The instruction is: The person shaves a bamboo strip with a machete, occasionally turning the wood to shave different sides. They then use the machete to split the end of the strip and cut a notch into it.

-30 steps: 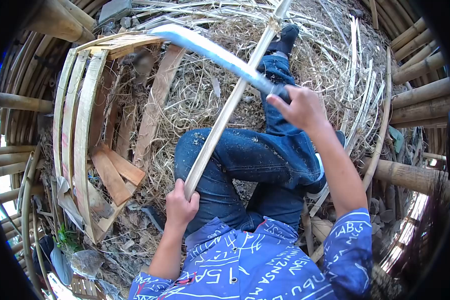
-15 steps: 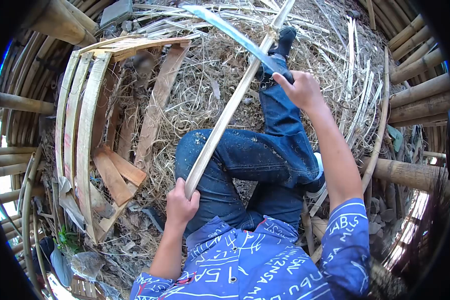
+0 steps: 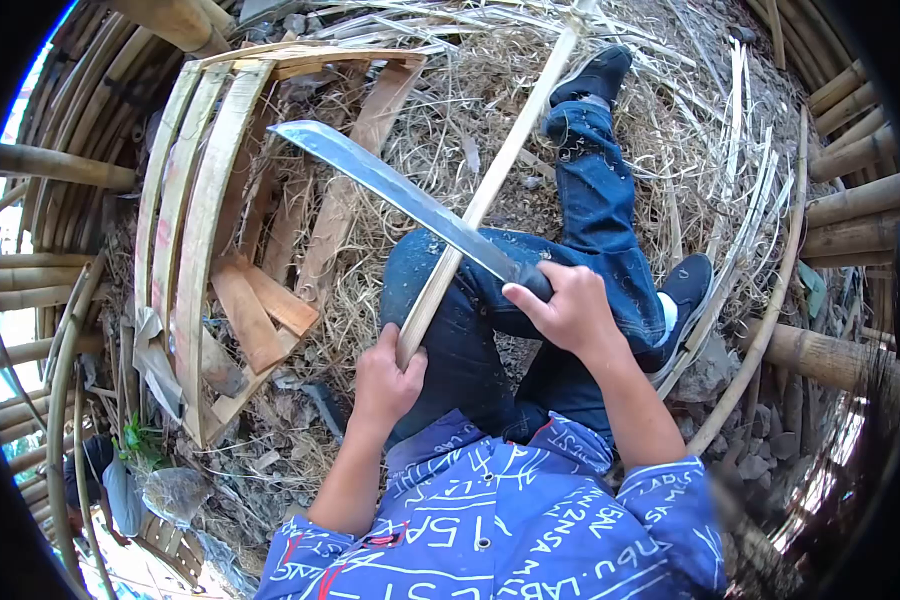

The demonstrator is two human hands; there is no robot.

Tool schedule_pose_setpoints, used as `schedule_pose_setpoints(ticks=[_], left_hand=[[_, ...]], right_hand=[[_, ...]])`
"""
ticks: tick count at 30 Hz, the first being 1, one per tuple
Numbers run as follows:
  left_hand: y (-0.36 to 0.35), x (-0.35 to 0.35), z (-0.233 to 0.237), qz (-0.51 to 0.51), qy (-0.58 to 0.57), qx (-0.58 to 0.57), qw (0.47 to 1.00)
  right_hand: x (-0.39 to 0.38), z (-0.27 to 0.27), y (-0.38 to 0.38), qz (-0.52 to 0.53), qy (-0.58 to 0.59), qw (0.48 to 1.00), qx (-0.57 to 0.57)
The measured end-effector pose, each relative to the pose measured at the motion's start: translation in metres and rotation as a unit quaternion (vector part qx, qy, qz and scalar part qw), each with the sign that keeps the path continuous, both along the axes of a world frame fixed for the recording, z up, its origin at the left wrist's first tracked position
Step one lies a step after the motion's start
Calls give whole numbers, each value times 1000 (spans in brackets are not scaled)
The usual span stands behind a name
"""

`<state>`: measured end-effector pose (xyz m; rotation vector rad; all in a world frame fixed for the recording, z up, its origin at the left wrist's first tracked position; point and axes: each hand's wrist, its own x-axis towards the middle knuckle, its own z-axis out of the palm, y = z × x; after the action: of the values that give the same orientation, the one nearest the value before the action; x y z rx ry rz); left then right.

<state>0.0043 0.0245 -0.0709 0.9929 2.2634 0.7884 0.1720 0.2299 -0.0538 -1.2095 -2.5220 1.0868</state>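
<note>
"Where's the long pale bamboo strip (image 3: 503,167)?"

"Near end clamped in the left hand (image 3: 389,380), far end beyond the right hand (image 3: 572,312)."

"What's that one gripping?"

"A curved, dark-handled steel machete (image 3: 395,189), its blade crossing the strip."

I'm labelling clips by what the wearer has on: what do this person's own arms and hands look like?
Both the left hand and right hand are bare, with no glove, watch or bracelet visible. The left sleeve and right sleeve are blue with white lettering, leaving the forearms bare; the left has some red marks too.
</note>
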Motion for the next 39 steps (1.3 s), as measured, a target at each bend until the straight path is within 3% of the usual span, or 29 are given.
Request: schedule_pose_setpoints(ticks=[5, 8, 12, 19, 28, 33, 35, 39], left_hand=[[2, -3, 12, 42, -103, 4, 994], [17, 10, 31, 59, -105, -3, 993], [21, 15, 15, 54, -26, 16, 998], [22, 17, 4, 63, -24, 46, 997], [23, 15, 2, 51, -28, 48, 997], [25, 16, -5, 53, -19, 58, 997], [23, 16, -7, 55, -21, 46, 997], [18, 12, -15, 38, -16, 70, 997]], right_hand=[[-1, 12, -25, 7, 28, 999, -17], [-8, 12, -31, 72, -16, 997, 38], [-20, 12, -33, 119, -53, 989, 71], [-21, 3, -9, 172, -109, 961, 187], [-37, 11, 71, 46, -146, 977, 152], [-33, 15, 42, 106, -101, 982, 117], [-31, 10, 14, 193, -116, 962, 153], [-38, 3, 10, 221, -117, 952, 174]])
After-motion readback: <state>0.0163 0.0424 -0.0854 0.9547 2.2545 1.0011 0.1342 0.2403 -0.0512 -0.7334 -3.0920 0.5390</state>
